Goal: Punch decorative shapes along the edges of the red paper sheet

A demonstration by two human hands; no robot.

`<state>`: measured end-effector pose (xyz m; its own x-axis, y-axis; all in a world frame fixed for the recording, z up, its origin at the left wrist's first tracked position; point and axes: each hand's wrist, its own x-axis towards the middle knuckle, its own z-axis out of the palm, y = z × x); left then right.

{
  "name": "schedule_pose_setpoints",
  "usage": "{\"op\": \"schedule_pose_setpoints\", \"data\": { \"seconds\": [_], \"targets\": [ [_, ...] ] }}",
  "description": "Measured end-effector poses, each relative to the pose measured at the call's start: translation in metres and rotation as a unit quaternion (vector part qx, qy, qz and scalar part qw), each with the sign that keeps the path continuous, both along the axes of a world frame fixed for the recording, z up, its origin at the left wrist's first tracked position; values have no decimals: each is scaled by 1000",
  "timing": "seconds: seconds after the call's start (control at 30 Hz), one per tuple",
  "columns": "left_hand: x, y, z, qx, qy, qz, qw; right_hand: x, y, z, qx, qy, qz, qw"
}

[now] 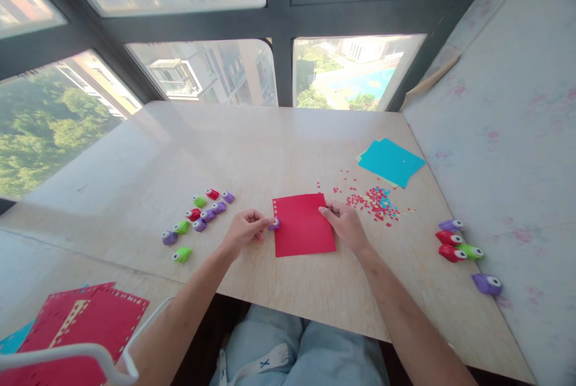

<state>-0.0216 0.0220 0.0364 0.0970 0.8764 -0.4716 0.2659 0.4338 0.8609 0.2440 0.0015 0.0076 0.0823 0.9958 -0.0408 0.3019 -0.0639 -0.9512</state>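
A square sheet of red paper (303,227) lies on the stone sill in front of me, with a few small punched holes down the upper part of its left edge. My left hand (247,229) pinches a small purple craft punch (274,224), which sits over that left edge just below the holes. On the far side, my right hand (344,222) grips the sheet's right edge, thumb on top and fingers partly hidden. Red, yellow and blue punched bits (375,201) are scattered to the right of the sheet.
Several purple, green and red punches (207,215) stand to the left, and more punches (453,253) lie by the right wall. Blue paper (391,162) rests at the back right. Punched red sheets (96,320) lie front left near a white metal frame (90,350). Windows (279,26) close the back.
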Motion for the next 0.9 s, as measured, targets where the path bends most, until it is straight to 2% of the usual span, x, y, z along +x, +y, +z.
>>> {"op": "schedule_pose_setpoints", "data": {
  "seconds": [0.1, 0.2, 0.3, 0.4, 0.47, 0.63, 0.9],
  "targets": [
    [0, -10, -6, 84, 8, 9, 996, 1, 1, -1, -5, 29, -3, 1000],
    [2, -16, -14, 145, 55, -41, 987, 2, 1, -1, -10, 62, -3, 998],
    [3, -17, -19, 175, 91, -67, 978, 4, 2, 1, -11, 76, -12, 997],
    [4, -18, -18, 188, 93, -66, 975, 8, 3, 1, -12, 74, -23, 997],
    [4, -19, -16, 178, 69, -38, 981, 10, 3, 1, -14, 76, -31, 997],
    [3, -21, -13, 166, 7, 79, 983, 12, 4, -1, -10, 69, -37, 997],
    [3, -19, -18, 181, -43, 134, 973, 12, 4, 0, -4, 46, -35, 998]
  ]
}}
